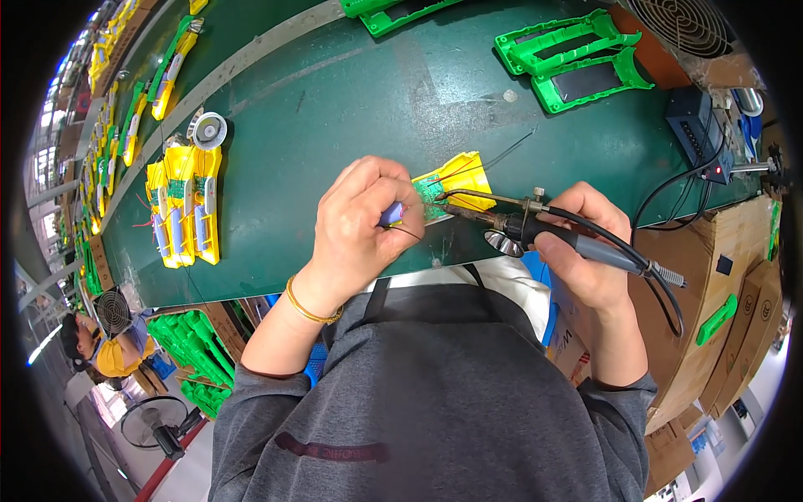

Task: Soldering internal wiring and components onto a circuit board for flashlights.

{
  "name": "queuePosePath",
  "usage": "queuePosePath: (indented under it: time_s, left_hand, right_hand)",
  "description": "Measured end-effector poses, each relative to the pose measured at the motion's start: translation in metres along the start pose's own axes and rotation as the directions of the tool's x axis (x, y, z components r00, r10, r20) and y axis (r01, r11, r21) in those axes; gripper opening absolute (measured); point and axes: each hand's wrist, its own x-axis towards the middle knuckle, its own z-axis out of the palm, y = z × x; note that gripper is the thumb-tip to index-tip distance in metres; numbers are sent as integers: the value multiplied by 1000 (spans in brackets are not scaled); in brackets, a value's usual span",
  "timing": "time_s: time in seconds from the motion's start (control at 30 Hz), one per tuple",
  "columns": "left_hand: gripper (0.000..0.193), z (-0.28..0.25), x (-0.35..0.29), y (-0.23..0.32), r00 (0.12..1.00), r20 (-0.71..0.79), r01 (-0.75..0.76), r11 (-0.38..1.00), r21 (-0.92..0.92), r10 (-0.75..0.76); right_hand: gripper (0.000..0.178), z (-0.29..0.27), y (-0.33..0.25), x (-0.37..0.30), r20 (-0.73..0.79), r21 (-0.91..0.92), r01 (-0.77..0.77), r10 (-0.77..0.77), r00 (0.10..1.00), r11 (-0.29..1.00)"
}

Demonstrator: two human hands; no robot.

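Note:
My right hand (590, 243) is closed around the grey handle of a soldering iron (573, 240) with a thin feed tube fixed along it. The iron's tip meets, or nearly meets, a small green circuit board (430, 189) in a yellow plastic housing (473, 174). My left hand (361, 219) grips this housing from the left, its fingers curled and partly hiding it. A purple battery cell (391, 215) shows beside the fingers, and a dark wire sticks out below them. A silvery reflector (503, 243) lies under the iron.
Several yellow housings (180, 209) with batteries and boards lie at the left, beside a round lamp head (207, 130). Green casing halves (577, 63) sit at the far right. A blue soldering station (701, 138) with a cable stands right. Another person (117, 351) is far left.

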Motion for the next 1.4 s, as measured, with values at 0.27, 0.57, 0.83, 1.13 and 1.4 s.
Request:
queuePosePath:
  time_s: [0.27,0.57,0.83,1.13,1.4]
  left_hand:
    - [21,0,2,1,1000,-4,9,1000,-4,-9]
    - [22,-1,2,1,1000,14,26,999,-20,-26]
    - [20,-2,2,2,1000,18,12,1000,-14,-12]
    - [12,-5,5,3,997,76,-16,997,70,11]
    - [14,-9,9,11,995,102,-15,993,115,3]
  right_hand:
    - [18,-1,2,0,-11,37,-2,2,1000,999]
    - [18,-1,-1,1,6,-19,-14,15,1000,1000]
    - [16,0,-2,-4,-108,358,-51,95,990,932]
    - [16,66,-12,22,-307,668,130,112,945,732]
    - [14,94,-5,28,-236,745,88,139,962,662]
